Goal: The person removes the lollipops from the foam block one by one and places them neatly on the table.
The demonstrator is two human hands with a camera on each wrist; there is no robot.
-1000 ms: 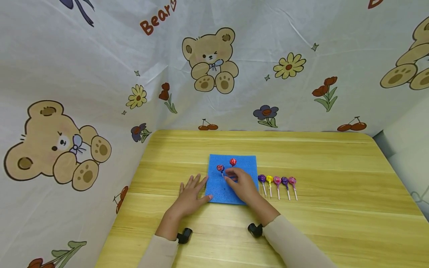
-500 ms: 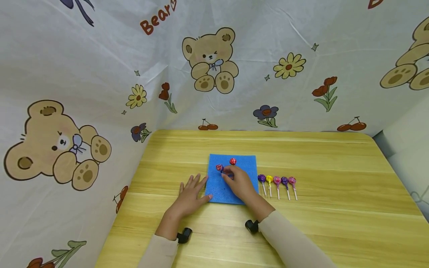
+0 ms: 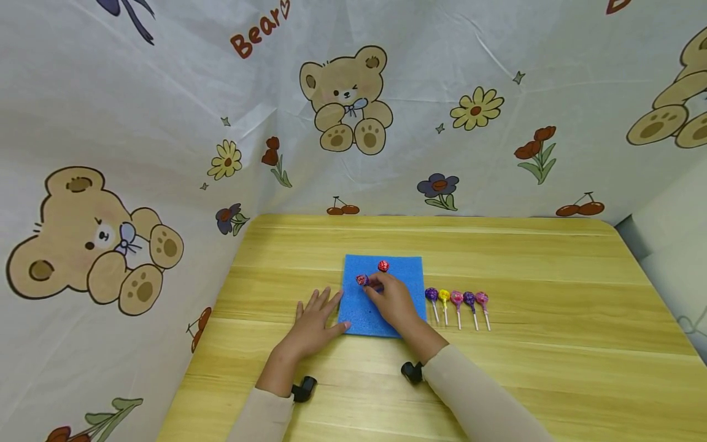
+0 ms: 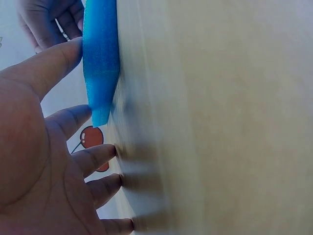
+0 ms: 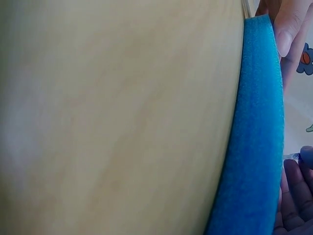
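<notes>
Lollipop (image 3: 361, 280) is being pinched by the right hand (image 3: 394, 302), likely for steadiness; the left hand (image 3: 313, 324) is lying spread, apparently bracing the foam (image 3: 366, 318).

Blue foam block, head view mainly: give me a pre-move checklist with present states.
1. Blue foam block flat on table: ok.
2. Left hand touching the block: ok, thumb on its near left corner.
3. Right hand gripping the red-and-purple lollipop: ok, pinched.
4. That lollipop's stick seated in foam: cannot tell, the tip is not clearly visible.
5. Red lollipop firmly planted: cannot tell, stick hidden.
6. Five other lollipops in a row: ok, right of block.
</notes>
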